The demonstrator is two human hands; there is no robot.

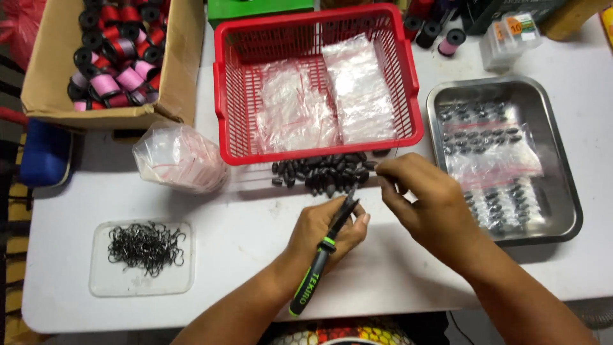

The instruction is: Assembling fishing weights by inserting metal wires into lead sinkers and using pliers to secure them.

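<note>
Filled bags of sinkers already lie in the steel tray by the table's right edge, while a loose pile of sinkers remains near the red basket's front rim — left hand closed around black-and-green pliers, right hand pinching something too small to tell.

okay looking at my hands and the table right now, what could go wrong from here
The pointed black-and-green pliers in your left hand aim toward your right hand, so a slip might jab its fingertips. The loose pile of small black oval sinkers lies bare beside the red plastic basket; a nudge could scatter them. The shallow clear tray of black hooks sits near the table edge.
</note>
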